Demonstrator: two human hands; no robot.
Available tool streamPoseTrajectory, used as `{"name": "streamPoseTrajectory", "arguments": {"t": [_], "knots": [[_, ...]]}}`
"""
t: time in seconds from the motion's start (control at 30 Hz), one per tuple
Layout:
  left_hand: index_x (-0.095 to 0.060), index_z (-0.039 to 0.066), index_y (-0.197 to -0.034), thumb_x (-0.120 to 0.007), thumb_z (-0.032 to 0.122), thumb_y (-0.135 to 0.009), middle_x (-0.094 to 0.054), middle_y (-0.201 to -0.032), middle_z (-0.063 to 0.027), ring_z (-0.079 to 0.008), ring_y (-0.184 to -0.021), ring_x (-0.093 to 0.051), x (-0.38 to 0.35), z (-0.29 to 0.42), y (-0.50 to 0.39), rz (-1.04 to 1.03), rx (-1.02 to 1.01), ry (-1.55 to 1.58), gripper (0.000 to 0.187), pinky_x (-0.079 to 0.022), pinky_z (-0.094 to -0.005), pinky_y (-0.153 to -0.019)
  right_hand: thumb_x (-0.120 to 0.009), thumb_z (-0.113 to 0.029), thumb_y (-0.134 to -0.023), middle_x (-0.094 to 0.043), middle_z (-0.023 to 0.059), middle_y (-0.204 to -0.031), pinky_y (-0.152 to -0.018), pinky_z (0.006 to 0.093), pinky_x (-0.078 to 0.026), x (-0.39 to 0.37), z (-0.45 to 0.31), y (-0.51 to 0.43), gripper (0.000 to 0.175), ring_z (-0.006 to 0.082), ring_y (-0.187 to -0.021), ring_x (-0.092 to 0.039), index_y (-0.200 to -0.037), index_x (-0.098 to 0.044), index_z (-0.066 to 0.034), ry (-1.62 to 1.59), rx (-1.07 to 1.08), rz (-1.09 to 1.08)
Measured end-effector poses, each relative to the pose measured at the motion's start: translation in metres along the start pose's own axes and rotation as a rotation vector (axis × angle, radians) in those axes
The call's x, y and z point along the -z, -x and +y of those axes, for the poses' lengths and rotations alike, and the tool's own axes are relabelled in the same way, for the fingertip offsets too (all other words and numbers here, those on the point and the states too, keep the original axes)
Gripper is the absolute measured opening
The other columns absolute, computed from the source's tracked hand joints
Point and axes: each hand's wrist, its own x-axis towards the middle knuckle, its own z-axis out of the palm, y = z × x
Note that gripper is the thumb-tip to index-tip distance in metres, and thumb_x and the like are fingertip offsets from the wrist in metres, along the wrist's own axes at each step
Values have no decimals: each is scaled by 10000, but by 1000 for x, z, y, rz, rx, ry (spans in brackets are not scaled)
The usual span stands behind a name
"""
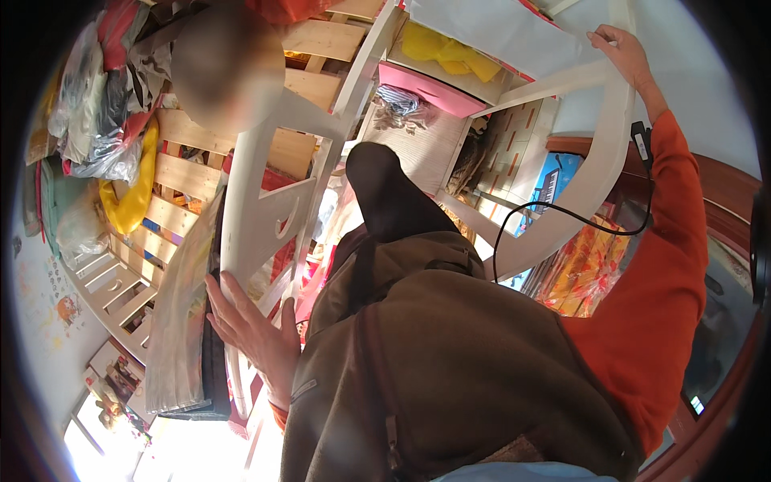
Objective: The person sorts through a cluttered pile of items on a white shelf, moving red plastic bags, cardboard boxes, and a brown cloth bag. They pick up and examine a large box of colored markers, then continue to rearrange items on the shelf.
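Observation:
My left hand (256, 328) rests with fingers spread against the white headboard (250, 211) of a slatted wooden bed, its thumb apart from the fingers. Beside its fingertips hangs a long clear plastic garment bag (181, 325) with dark cloth next to it. My right hand (620, 51) is raised at the upper right, near the top of a white wooden frame (608, 132). Its fingers are bent; whether they hold or touch anything cannot be told. A black cable with a plug (641, 144) hangs beside my right forearm.
Bare wooden slats (187, 172) carry plastic-wrapped clothes (108, 114) and a yellow cloth (129, 205). A pink drawer front (427, 90) and a pale wooden board (415, 147) lie ahead of my dark-clad leg (391, 193). At right are a keyboard box (551, 181) and an orange patterned package (587, 271).

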Motion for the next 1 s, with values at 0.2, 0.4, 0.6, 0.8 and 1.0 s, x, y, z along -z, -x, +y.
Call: {"name": "streamPoseTrajectory", "arguments": {"t": [0.2,0.4,0.6,0.8,1.0], "knots": [[-208,132,-1610,-614,512,-916,-248,-1611,-210,-410,-1460,-295,-13,-3,-1,71,-30,-17,889,-210,-606,-1177,-614,-423,-940,-688,60,-830,-771,316,-453,2,-5,4,391,190,-771,-595,-910,-664,-36,-22,0,42],[-240,119,-1600,-649,493,-895,-264,-1597,-214,-399,-1440,-316,-14,-4,1,89,-27,-21,897,-225,-581,-1165,-626,-423,-930,-699,63,-848,-764,319,-458,0,-1,1,385,197,-767,-596,-918,-678,-41,-76,-6,23],[-338,95,-1563,-757,304,-818,-328,-1564,-199,-386,-1377,-379,-8,-4,-3,77,-16,82,880,-272,-535,-1114,-630,-454,-925,-720,89,-909,-809,332,-492,14,-17,-8,398,208,-876,-661,-1001,-721,-75,93,-70,-227],[-447,88,-1496,-776,203,-804,-600,-1289,-165,-355,-1093,-611,-6,-12,-21,194,-34,163,775,-467,-441,-880,-634,-546,-903,-690,62,-1140,-907,423,-522,49,-72,-85,581,215,-1036,-672,-1279,-611,-103,-111,-347,-879],[-583,66,-1308,-751,187,-856,-685,-1052,-179,-396,-891,-668,-2,-19,-49,83,25,236,497,-525,-455,-744,-679,-502,-899,-700,77,-1080,-860,407,-544,-106,-90,-169,548,207,-1044,-673,-1257,-624,-90,-806,-308,-211]]}}
